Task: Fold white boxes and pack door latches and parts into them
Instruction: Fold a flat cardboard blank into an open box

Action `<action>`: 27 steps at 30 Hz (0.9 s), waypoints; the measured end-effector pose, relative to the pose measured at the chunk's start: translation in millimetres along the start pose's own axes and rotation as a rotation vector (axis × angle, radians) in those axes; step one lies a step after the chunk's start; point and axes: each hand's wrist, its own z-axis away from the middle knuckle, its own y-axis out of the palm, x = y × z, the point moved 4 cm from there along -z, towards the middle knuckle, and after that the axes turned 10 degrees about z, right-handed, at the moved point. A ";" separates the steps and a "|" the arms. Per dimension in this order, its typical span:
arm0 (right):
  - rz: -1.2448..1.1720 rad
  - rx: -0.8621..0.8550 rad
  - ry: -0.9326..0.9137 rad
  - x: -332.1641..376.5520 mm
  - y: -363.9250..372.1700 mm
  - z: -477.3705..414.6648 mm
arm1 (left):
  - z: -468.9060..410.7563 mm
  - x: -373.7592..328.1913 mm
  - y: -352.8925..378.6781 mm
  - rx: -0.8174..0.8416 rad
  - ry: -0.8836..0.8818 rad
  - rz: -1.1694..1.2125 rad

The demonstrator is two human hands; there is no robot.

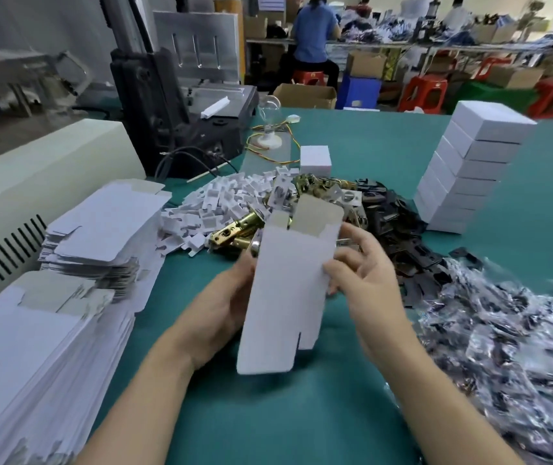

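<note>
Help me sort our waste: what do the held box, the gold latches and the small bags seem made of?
Box: thin paperboard, matte white outside, grey-brown on the flaps' inner face.
Latches: metal, likely brass-plated, from the gold mirror shine.
Bags: clear glossy plastic film, judging by glare; contents too blurred.

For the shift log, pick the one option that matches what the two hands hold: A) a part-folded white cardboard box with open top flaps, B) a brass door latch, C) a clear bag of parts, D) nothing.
A: the left hand and the right hand each grip a side of the part-folded white cardboard box, its top flaps standing open above the green table.
</note>
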 end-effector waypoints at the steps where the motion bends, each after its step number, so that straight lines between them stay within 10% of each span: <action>1: 0.011 0.027 -0.011 -2.0 3.7 2.4 | 1.6 0.1 8.9 0.083 -0.012 -0.067; 17: 0.608 -0.074 -0.504 21.6 0.1 25.6 | 3.2 13.5 16.1 0.123 -0.099 -0.164; 27: 0.502 0.027 -0.397 25.1 0.0 23.8 | 1.5 12.2 11.1 0.136 -0.071 -0.270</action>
